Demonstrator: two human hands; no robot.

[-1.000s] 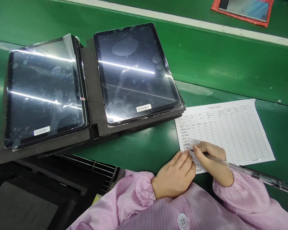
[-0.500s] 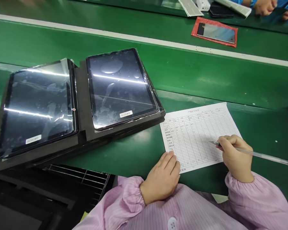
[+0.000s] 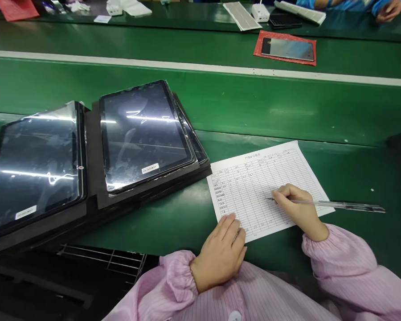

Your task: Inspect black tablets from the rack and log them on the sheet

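Observation:
A printed form (image 3: 254, 191) with a grid of rows and columns lies on the green table in front of me. My left hand (image 3: 222, 249) rests flat with its fingers over the sheet's lower left corner. In a pinch grip, my right hand (image 3: 299, 207) holds a clear pen (image 3: 347, 205), its tip at the middle of the form; whether the tip touches the paper I cannot tell. Left of the form, two tablet screens, a left one (image 3: 40, 165) and a right one (image 3: 143, 138), lie face up on stacks in a black foam tray (image 3: 94, 167). Each carries a small white label.
Across the raised pale strip (image 3: 187, 67), a phone-like panel (image 3: 287, 48) lies on a red sleeve (image 3: 259, 47). Behind it are a white power block (image 3: 260, 13) and another person's hand (image 3: 389, 10). A wire rack (image 3: 110, 261) stands below the table edge at left.
The camera view has shifted, so the tablets and form appear further left. My right hand has moved with the pen a little up and left over the form. My left hand stays on the corner.

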